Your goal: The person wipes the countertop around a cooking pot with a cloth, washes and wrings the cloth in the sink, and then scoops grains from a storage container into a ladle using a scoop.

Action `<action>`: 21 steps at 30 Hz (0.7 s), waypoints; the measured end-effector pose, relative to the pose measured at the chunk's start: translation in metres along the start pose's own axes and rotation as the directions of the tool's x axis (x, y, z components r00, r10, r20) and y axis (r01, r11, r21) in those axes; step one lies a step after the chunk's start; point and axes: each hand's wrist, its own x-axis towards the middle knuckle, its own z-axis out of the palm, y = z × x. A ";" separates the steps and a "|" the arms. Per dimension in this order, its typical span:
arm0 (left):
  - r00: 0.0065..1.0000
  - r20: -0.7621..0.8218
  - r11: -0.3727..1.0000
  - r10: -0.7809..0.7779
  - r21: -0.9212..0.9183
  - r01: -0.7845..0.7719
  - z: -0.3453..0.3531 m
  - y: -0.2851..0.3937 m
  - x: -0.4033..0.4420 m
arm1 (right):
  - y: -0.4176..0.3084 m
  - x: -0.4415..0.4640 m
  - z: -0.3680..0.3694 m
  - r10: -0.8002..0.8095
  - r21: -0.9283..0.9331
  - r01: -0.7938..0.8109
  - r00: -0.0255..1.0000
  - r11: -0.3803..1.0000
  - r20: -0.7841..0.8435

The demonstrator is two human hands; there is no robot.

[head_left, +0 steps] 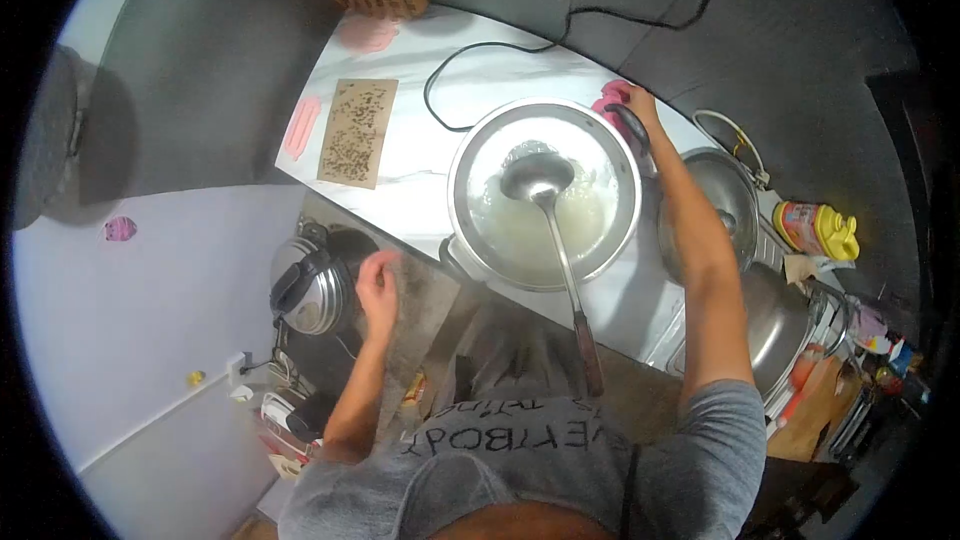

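A large metal pot (457, 195) stands on the white marbled table (420, 210), with pale, cloudy liquid (510, 225) inside. Resting in it is a ladle (540, 180), whose long handle leans over the near rim toward my body. At the pot's far right side, my right hand (634, 100) grips a pink cloth (608, 102) beside the black pot handle (629, 128). The fingers are partly hidden there. My left hand (377, 285) hangs in the air off the table's front edge, left of the pot, its fingers loosely bent with nothing visible in them.
A metal lid (715, 205) lies right of the pot, near an overturned-looking metal pan (770, 330) and a yellow bottle (818, 230). A black cable (500, 46) crosses the table behind the pot. A pressure cooker (310, 290) stands lower left. A speckled brown card (358, 132) lies on the table.
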 end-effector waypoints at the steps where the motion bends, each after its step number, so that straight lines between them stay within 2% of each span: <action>1: 1.000 -0.001 1.000 0.012 -0.011 -0.012 -0.004 0.005 0.015 | 0.000 0.009 0.004 0.026 0.034 -0.027 0.998 0.999 0.050; 2: 0.999 0.011 0.999 0.032 0.000 -0.032 -0.005 -0.002 0.029 | 0.001 0.017 0.006 0.050 0.064 -0.057 0.994 0.996 0.102; 3: 0.999 0.000 0.998 0.046 -0.042 -0.046 -0.002 0.000 0.043 | -0.024 0.020 0.005 0.217 0.258 -0.265 0.956 0.929 0.198; 4: 0.998 -0.011 0.994 0.063 -0.084 -0.063 -0.001 0.006 0.061 | -0.013 0.029 0.017 0.135 0.324 -0.216 0.958 0.921 0.255; 6: 0.998 0.063 0.999 -0.010 -0.048 0.013 -0.001 0.030 0.096 | -0.036 0.030 0.012 -0.069 0.388 -0.024 0.972 0.921 0.225; 7: 0.984 0.020 0.980 0.177 -0.100 -0.174 0.010 0.015 0.115 | -0.036 0.030 0.008 -0.067 0.381 -0.026 0.971 0.924 0.230; 8: 0.983 0.003 0.969 0.181 -0.174 -0.178 0.018 0.027 0.132 | -0.033 0.028 0.001 0.079 0.396 -0.206 0.946 0.895 0.313; 9: 0.983 0.064 0.968 0.174 -0.196 -0.159 0.023 0.038 0.150 | -0.029 0.026 -0.006 0.215 0.394 -0.376 0.893 0.838 0.394; 10: 0.974 0.098 0.959 0.203 -0.222 -0.178 0.032 0.045 0.167 | -0.022 0.024 -0.013 0.218 0.386 -0.376 0.893 0.842 0.394; 12: 0.929 0.180 0.934 0.323 -0.220 -0.282 0.052 0.063 0.201 | -0.005 0.015 -0.017 0.241 0.213 -0.325 0.907 0.921 0.345; 13: 0.916 0.214 0.907 0.339 -0.334 -0.258 0.069 0.063 0.217 | -0.003 0.011 -0.016 0.240 0.347 -0.408 0.868 0.844 0.435; 14: 0.881 0.270 0.897 0.389 -0.329 -0.295 0.083 0.065 0.233 | -0.013 0.011 -0.012 0.280 0.350 -0.450 0.854 0.822 0.439; 15: 0.842 0.368 0.910 0.394 -0.282 -0.303 0.095 0.067 0.246 | -0.018 0.015 -0.013 0.278 0.375 -0.500 0.815 0.781 0.509; 16: 0.787 0.387 0.871 0.480 -0.320 -0.374 0.109 0.073 0.256 | -0.022 0.018 -0.012 0.269 0.394 -0.552 0.771 0.735 0.577; 17: 0.770 0.448 0.884 0.454 -0.334 -0.327 0.120 0.082 0.262 | -0.023 0.022 -0.008 0.265 0.391 -0.549 0.770 0.739 0.580; 19: 0.664 0.548 0.860 0.509 -0.358 -0.363 0.141 0.093 0.273 | -0.029 0.020 -0.003 0.102 0.554 -0.584 0.737 0.594 0.668; 20: 0.609 0.585 0.844 0.536 -0.362 -0.395 0.155 0.094 0.280 | -0.033 0.018 -0.006 0.105 0.551 -0.584 0.737 0.597 0.667; 21: 0.528 0.564 0.765 0.635 -0.359 -0.535 0.170 0.095 0.285 | -0.051 0.012 -0.017 0.139 0.562 -0.609 0.738 0.560 0.661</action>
